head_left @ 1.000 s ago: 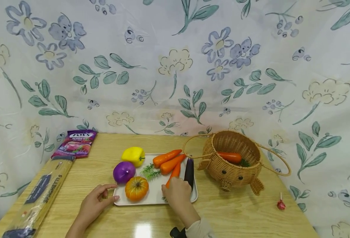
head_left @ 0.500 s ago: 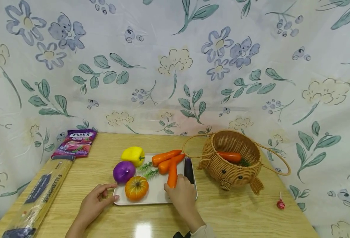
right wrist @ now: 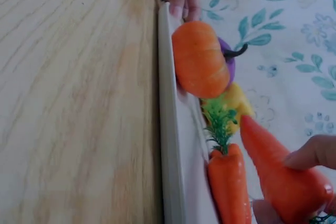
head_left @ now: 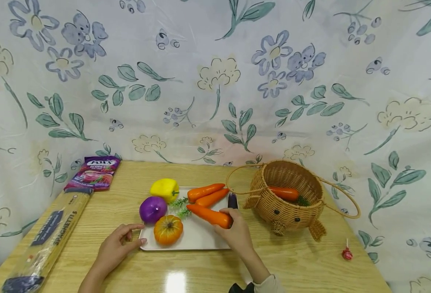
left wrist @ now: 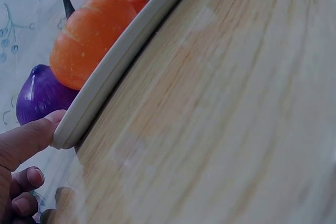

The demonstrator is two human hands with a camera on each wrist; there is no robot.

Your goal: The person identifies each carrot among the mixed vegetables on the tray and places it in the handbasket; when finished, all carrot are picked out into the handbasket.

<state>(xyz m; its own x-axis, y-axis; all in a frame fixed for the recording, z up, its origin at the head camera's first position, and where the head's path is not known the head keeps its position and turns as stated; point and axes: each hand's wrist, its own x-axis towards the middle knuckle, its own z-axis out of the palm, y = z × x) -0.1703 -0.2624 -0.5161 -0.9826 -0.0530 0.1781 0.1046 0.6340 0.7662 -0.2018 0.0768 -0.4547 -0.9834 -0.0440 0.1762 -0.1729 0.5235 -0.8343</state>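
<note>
Pinched by its thick end, a carrot [head_left: 208, 215] is in the right hand [head_left: 238, 232] over the right part of the white tray [head_left: 200, 241]; in the right wrist view thumb and fingers grip the carrot [right wrist: 286, 182]. Its tip points left. The left hand [head_left: 117, 248] touches the tray's left front corner, thumb on the rim [left wrist: 79, 124]. On the tray are two more carrots [head_left: 206, 191], a dark eggplant [head_left: 232, 200] partly behind the right hand, and an orange pumpkin [head_left: 168, 230]. A purple onion [head_left: 153, 210] and yellow pepper [head_left: 164, 189] lie at the left edge.
A wicker basket [head_left: 286, 211] with a carrot [head_left: 284, 193] inside stands right of the tray. A lollipop [head_left: 346, 253] lies farther right. At the left are a spaghetti pack [head_left: 50, 236] and a purple candy bag [head_left: 95, 173]. A patterned cloth hangs behind the table.
The right hand has lifted the front carrot and turned it, so its tip now points left instead of away. That hand has moved slightly right. The left hand stays at the tray corner.
</note>
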